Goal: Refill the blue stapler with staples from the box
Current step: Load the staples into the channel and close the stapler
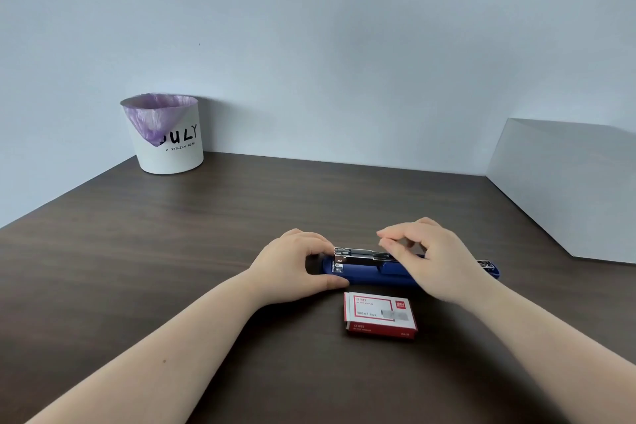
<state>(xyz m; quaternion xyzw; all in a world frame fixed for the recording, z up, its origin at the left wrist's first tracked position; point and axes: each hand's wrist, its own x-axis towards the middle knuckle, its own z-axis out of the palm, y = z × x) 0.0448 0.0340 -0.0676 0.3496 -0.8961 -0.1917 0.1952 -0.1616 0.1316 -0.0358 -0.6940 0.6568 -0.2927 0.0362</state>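
Low at center frame on dark table [172, 251]: blue stapler [371, 275] opened flat, rigid, left hand [292, 265] clamping its hinge end, right hand [437, 262] pinched, contents unclear, above magazine [361, 255]; box [380, 315] just below, light.

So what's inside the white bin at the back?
Only a purple liner bag shows inside the white bin, draped over the rim. Its contents cannot be seen; the wall and liner hide them.

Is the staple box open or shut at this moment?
Shut: the staple box lies flat, flaps closed, no staples showing.
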